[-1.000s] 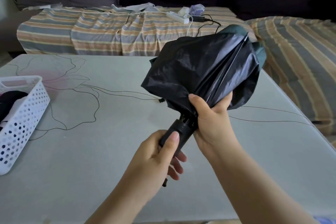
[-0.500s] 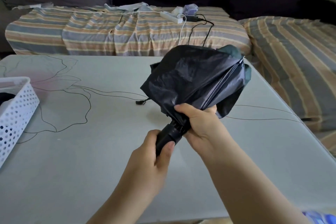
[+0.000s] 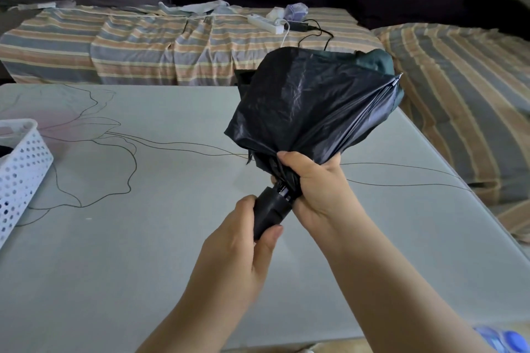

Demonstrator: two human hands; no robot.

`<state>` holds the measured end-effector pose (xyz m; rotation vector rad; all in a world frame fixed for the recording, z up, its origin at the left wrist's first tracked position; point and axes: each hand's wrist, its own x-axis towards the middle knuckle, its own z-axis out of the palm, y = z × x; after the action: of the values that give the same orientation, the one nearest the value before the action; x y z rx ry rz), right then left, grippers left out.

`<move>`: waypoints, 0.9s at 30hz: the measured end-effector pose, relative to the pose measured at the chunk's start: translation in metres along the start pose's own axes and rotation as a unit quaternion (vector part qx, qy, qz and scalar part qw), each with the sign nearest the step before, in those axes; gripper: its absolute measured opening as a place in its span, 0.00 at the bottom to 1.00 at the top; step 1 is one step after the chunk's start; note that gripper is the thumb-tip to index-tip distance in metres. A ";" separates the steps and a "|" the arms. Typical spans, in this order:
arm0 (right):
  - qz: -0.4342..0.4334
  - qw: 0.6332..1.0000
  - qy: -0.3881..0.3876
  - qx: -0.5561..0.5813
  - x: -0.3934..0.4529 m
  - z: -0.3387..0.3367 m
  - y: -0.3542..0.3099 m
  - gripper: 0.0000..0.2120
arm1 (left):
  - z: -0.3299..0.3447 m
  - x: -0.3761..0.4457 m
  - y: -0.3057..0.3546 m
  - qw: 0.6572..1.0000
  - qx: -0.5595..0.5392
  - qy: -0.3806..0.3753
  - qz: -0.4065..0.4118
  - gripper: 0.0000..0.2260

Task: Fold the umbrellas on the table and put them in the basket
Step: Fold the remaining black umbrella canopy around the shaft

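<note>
The umbrella (image 3: 309, 106) is held up over the table (image 3: 143, 252), right of its middle, collapsed but loose, its black canopy bunched and flaring up and to the right, with a rib tip poking out at the upper right edge. The left hand (image 3: 241, 249) is wrapped round the black handle (image 3: 271, 210), thumb laid along its side. The right hand (image 3: 314, 183) is clamped on the gathered cloth just above the handle, fingers curled round the neck of the canopy. The two hands sit just beside each other, nearly touching.

At the table's left edge stands the white perforated basket (image 3: 20, 169), only partly in view; something dark lies inside it, too cut off to tell what.

Beyond the table a striped bed (image 3: 129, 46) carries a power strip (image 3: 263, 22) with cables, and a second striped cover (image 3: 464, 89) lies to the right.

Against half a second ago, the canopy stands a little more upright and both hands keep the same grips. The basket sits further towards the left edge of the view, so less of it shows.
</note>
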<state>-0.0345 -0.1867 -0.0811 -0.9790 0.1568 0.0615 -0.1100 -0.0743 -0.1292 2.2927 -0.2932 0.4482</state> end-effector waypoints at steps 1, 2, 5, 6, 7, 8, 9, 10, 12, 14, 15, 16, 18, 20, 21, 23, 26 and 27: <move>-0.004 1.000 -0.001 0.001 0.000 0.000 -0.001 0.21 | 0.001 0.000 0.000 1.000 0.015 0.005 0.002 0.12; -0.009 1.000 -0.002 0.001 -0.001 0.001 -0.001 0.20 | 0.002 -0.001 0.001 1.000 0.021 0.007 0.000 0.13; -0.029 1.000 -0.005 -0.008 -0.005 0.003 0.000 0.20 | 0.003 -0.002 0.000 1.000 0.013 0.017 -0.006 0.13; -0.033 0.999 -0.009 -0.007 -0.006 0.003 0.001 0.20 | 0.003 -0.004 0.000 1.000 -0.006 0.022 -0.013 0.12; -0.035 0.999 -0.012 -0.004 -0.007 0.003 0.003 0.20 | 0.002 -0.004 -0.001 0.999 -0.031 0.024 -0.027 0.10; -0.035 0.999 -0.015 -0.001 -0.008 0.004 0.005 0.20 | 0.001 -0.004 -0.001 0.997 -0.055 0.023 -0.041 0.06; -0.037 0.999 -0.019 0.000 -0.008 0.004 0.008 0.20 | 0.000 -0.004 -0.001 0.996 -0.071 0.026 -0.049 0.06; -0.040 0.999 -0.024 0.002 -0.008 0.004 0.010 0.21 | -0.002 -0.003 -0.001 0.995 -0.078 0.029 -0.051 0.07; -0.047 0.998 -0.041 0.012 -0.008 0.004 0.011 0.22 | -0.003 -0.003 0.000 0.995 -0.082 0.031 -0.053 0.07; -0.050 0.997 -0.058 0.024 -0.009 0.005 0.012 0.23 | -0.004 -0.003 0.000 0.995 -0.082 0.036 -0.052 0.04; -0.050 0.996 -0.066 0.025 -0.009 0.005 0.012 0.23 | -0.004 -0.003 0.000 0.994 -0.082 0.037 -0.054 0.04; -0.049 0.996 -0.072 0.025 -0.010 0.006 0.013 0.23 | -0.005 -0.003 0.000 0.994 -0.085 0.036 -0.058 0.04; -0.048 0.996 -0.076 0.025 -0.010 0.007 0.015 0.24 | -0.006 -0.002 0.000 0.993 -0.089 0.033 -0.071 0.06; -0.048 0.996 -0.076 0.011 -0.010 0.007 0.017 0.24 | -0.007 -0.001 0.001 0.992 -0.095 0.026 -0.082 0.07; -0.045 0.996 -0.075 -0.005 -0.010 0.007 0.017 0.23 | -0.008 -0.002 0.001 0.991 -0.097 0.022 -0.086 0.07; -0.032 0.997 -0.068 -0.033 -0.009 0.008 0.019 0.22 | -0.009 -0.001 0.003 0.990 -0.105 0.015 -0.096 0.05; -0.018 0.997 -0.062 -0.032 -0.008 0.008 0.023 0.21 | -0.010 -0.001 0.002 0.990 -0.096 0.009 -0.105 0.06; -0.018 0.998 -0.060 -0.025 -0.009 0.008 0.024 0.21 | -0.011 -0.001 0.001 0.990 -0.088 0.002 -0.107 0.08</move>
<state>-0.0450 -0.1663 -0.0951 -1.0253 0.0275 0.0919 -0.1138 -0.0668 -0.1221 2.1217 -0.0798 0.3043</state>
